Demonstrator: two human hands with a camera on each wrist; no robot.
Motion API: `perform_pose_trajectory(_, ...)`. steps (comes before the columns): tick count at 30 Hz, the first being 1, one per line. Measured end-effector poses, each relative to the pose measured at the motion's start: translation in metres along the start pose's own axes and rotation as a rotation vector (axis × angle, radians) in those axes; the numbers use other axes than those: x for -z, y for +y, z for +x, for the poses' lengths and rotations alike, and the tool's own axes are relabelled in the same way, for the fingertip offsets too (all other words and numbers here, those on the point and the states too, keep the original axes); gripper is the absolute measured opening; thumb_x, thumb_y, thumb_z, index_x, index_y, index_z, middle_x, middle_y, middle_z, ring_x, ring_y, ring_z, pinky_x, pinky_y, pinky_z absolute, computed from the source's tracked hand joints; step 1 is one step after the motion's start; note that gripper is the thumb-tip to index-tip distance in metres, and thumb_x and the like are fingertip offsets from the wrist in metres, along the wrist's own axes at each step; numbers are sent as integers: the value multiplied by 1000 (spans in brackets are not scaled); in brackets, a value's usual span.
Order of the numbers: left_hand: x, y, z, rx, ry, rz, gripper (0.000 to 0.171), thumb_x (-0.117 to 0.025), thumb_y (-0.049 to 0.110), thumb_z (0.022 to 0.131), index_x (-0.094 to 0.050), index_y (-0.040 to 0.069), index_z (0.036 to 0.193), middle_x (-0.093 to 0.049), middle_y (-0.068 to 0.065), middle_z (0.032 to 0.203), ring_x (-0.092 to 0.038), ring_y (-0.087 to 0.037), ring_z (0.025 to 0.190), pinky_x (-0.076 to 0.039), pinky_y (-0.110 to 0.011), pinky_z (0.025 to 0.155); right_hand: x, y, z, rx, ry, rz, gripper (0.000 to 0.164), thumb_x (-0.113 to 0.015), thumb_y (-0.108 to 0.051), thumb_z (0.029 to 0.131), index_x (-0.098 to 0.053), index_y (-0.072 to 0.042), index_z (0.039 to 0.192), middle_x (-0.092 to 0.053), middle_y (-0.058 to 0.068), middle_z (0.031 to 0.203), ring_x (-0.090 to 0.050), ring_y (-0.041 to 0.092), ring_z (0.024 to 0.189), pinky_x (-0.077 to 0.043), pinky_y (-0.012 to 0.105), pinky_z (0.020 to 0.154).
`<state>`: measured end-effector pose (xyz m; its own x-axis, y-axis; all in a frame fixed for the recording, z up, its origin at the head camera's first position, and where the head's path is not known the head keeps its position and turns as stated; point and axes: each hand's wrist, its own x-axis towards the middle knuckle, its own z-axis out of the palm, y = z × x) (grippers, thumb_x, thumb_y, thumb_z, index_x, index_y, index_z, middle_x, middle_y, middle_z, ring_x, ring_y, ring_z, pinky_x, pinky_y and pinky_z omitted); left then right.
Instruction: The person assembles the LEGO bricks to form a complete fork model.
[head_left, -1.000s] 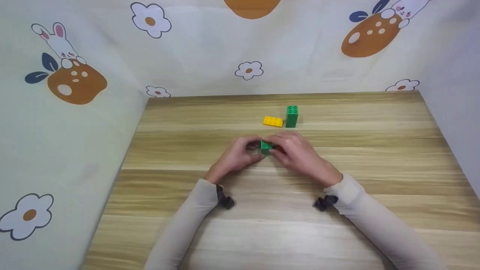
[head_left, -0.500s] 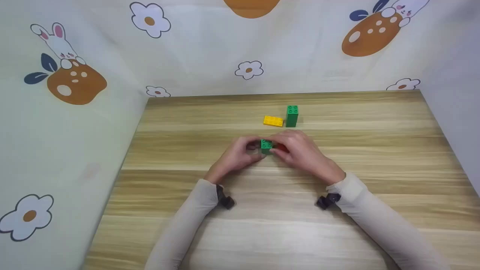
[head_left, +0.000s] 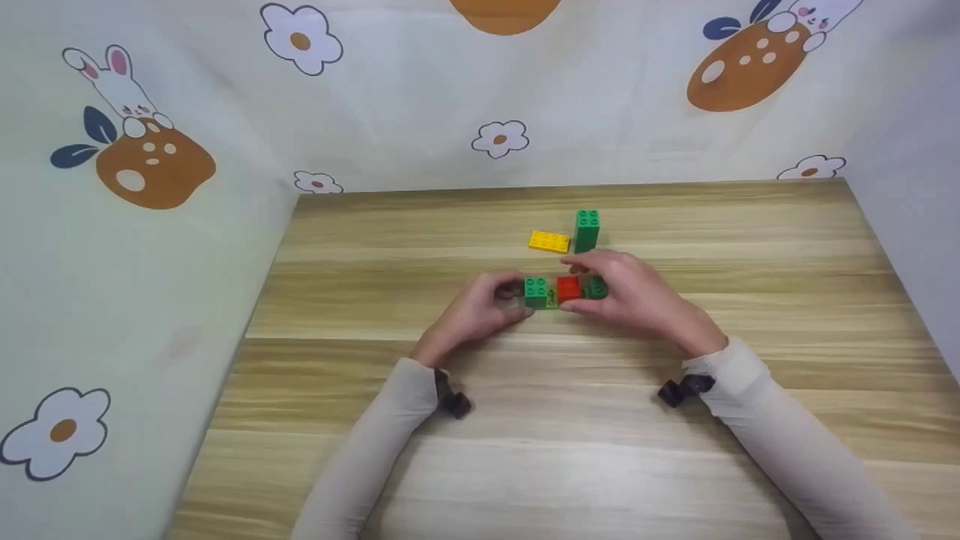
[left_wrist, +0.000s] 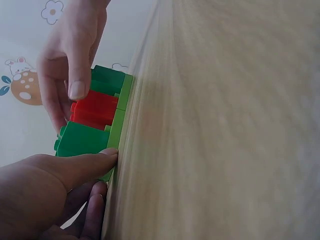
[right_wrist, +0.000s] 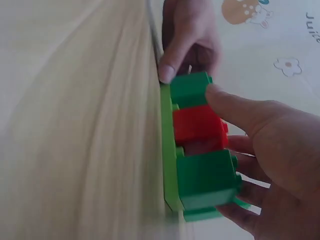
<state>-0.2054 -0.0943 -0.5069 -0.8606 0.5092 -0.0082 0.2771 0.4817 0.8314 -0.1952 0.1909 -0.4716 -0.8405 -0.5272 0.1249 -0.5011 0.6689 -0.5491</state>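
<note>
A low row of toy building bricks lies on the wooden table, built on a light green base (right_wrist: 168, 145). It bears a green brick (head_left: 535, 291) at the left, a red brick (head_left: 568, 288) in the middle and another green brick (right_wrist: 207, 177) at the right. With thumb and fingers, my left hand (head_left: 481, 306) grips the left end, at the green brick and base. My right hand (head_left: 637, 292) arches around the red and right green bricks, its thumb and fingers spread apart. In the right wrist view its thumb tip overlaps the far green brick's corner.
Beyond the hands, a flat yellow brick (head_left: 549, 241) lies beside a tall green brick (head_left: 586, 231) standing upright. A patterned cloth (head_left: 405, 90) rises behind the table (head_left: 360, 247) and along its sides.
My right hand has moved right and its fingers have spread, uncovering the red brick and right green brick. My left hand stays at the left end of the row.
</note>
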Motion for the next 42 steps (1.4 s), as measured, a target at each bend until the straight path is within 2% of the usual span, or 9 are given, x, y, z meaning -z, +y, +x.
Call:
perform_pose_trajectory(6, 0, 2, 1, -3, 1, 3, 44, -87, 12, 91, -74, 7, 132, -78, -11, 129, -75, -22, 117, -61, -36, 106, 8, 21, -14, -85, -54, 53, 76, -92, -45, 87, -62, -12, 148, -72, 9, 137, -69, 26, 117, -59, 52, 106)
perform_pose_trajectory(10, 0, 2, 1, 5, 1, -2, 44, -87, 12, 91, -74, 7, 133, -78, -11, 129, -75, -22, 118, -61, -36, 106, 8, 33, -21, -91, -69, 68, 70, -93, -38, 87, -65, -9, 144, -71, 12, 139, -68, 28, 117, -59, 52, 107)
perform_pose_trajectory(13, -1, 2, 1, 7, -5, -7, 45, -86, 12, 91, -73, 7, 134, -77, -11, 130, -75, -23, 118, -60, -36, 107, 9, 38, -24, -92, -65, 77, 62, -92, -30, 88, -67, -6, 140, -73, 12, 133, -67, 28, 112, -58, 50, 103)
perform_pose_trajectory(18, 0, 1, 2, 17, -14, -11, 44, -86, 13, 92, -72, 9, 134, -76, -9, 130, -74, -22, 119, -60, -39, 108, 12, 40, -24, -115, -74, 105, 49, -92, -22, 88, -72, -6, 130, -76, 8, 119, -66, 26, 102, -57, 45, 95)
perform_pose_trajectory(24, 5, 2, 3, 4, -50, -2, 45, -85, 10, 92, -71, 9, 134, -76, -9, 130, -73, -22, 119, -60, -37, 108, 12, 37, -23, -134, -77, 103, 43, -92, -21, 88, -75, -7, 125, -76, 8, 115, -66, 24, 101, -57, 44, 94)
perform_pose_trajectory(29, 12, 1, 4, -18, -107, -27, 49, -75, 0, 94, -66, 6, 142, -73, -14, 130, -72, -25, 120, -59, -37, 110, 12, 37, -22, -138, -84, 110, 41, -92, -22, 88, -76, -7, 123, -76, 8, 113, -67, 24, 99, -57, 44, 92)
perform_pose_trajectory(32, 15, 1, 7, -13, -119, -27, 52, -66, -5, 95, -64, 7, 146, -71, -14, 133, -70, -24, 119, -59, -37, 110, 12, 37, -22, -140, -88, 113, 39, -92, -21, 88, -76, -7, 121, -76, 8, 112, -67, 24, 98, -57, 44, 92)
perform_pose_trajectory(36, 17, 2, 13, -22, -83, 11, 48, -63, -3, 100, -64, 6, 147, -69, -12, 141, -69, -24, 120, -59, -38, 109, 11, 38, -22, -139, -87, 106, 38, -92, -22, 88, -76, -7, 120, -76, 7, 111, -66, 24, 98, -57, 44, 92)
perform_pose_trajectory(42, 18, 6, 30, -34, 53, 76, 44, -69, 1, 100, -64, 2, 144, -68, -14, 145, -71, -27, 118, -59, -42, 108, 10, 39, -21, -123, -77, 96, 41, -92, -22, 88, -76, -6, 121, -76, 8, 111, -66, 24, 98, -57, 44, 91)
